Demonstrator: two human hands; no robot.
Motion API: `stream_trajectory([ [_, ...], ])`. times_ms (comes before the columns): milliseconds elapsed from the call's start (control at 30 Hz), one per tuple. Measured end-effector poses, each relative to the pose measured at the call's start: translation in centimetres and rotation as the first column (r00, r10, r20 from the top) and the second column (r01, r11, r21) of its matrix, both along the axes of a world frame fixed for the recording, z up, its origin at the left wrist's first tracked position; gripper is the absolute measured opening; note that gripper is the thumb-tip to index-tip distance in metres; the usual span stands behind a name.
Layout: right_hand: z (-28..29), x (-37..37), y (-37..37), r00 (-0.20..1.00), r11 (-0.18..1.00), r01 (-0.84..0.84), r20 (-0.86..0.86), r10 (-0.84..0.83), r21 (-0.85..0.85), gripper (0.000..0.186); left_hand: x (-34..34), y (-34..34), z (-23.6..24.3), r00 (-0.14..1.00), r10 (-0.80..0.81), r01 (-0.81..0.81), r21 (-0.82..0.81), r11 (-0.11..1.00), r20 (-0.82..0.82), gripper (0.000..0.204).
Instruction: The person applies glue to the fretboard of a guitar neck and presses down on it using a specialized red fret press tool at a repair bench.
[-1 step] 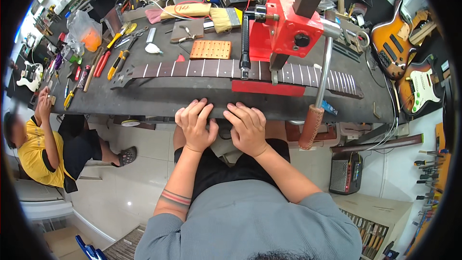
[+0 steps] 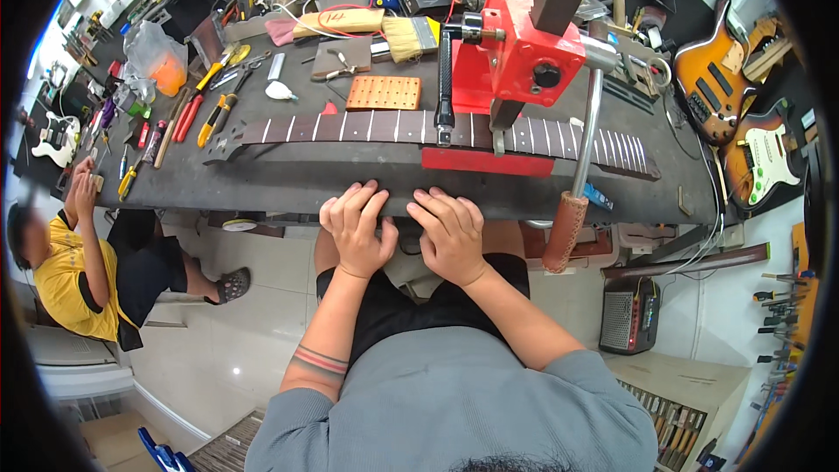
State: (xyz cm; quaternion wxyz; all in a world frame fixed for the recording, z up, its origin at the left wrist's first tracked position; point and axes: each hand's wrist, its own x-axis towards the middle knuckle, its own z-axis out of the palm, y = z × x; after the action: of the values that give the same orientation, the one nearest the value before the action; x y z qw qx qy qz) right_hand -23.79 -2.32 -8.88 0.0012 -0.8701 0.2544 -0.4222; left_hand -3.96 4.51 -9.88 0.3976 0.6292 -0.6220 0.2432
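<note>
My left hand (image 2: 355,225) and my right hand (image 2: 451,234) rest palm down on the bench's front edge, fingers stretched out and nothing in them. Beyond them a dark guitar neck (image 2: 350,128) lies crosswise, its pale frets showing. A red arbor press (image 2: 537,57) stands over it, its ram coming down onto the fretboard. Under that spot is a red support block (image 2: 485,161). The press's long metal lever slants toward me and ends in a brown leather-wrapped handle (image 2: 565,232), to the right of my right hand. An orange drilled block (image 2: 384,93) sits behind the neck.
Pliers (image 2: 217,119), a wide brush (image 2: 407,38) and other tools crowd the bench's left and back. Two sunburst guitar bodies (image 2: 715,79) stand at the right. A person in yellow (image 2: 83,275) sits at the far left. A small amplifier (image 2: 629,315) is on the floor.
</note>
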Motion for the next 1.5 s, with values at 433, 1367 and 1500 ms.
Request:
stream_trajectory([
  [433, -0.7, 0.0, -0.2, 1.0, 1.0, 0.015, -0.028, -0.015, -0.006, 0.064, 0.0, 0.0, -0.7, 1.0, 0.019, -0.019, -0.004, 1.0, 0.003, 0.052],
  [1367, -1.0, -0.1, -0.1, 0.999, 0.999, 0.026, -0.029, -0.027, -0.033, 0.066, 0.1, 0.2, -1.1, 1.0, -0.001, 0.001, -0.001, 1.0, 0.021, 0.056],
  [1500, -0.8, 0.1, -0.4, 1.0, 0.998, 0.025, -0.013, -0.026, -0.049, 0.066, 0.2, -0.1, -0.9, 0.999, 0.001, 0.0, -0.013, 1.0, 0.032, 0.056],
])
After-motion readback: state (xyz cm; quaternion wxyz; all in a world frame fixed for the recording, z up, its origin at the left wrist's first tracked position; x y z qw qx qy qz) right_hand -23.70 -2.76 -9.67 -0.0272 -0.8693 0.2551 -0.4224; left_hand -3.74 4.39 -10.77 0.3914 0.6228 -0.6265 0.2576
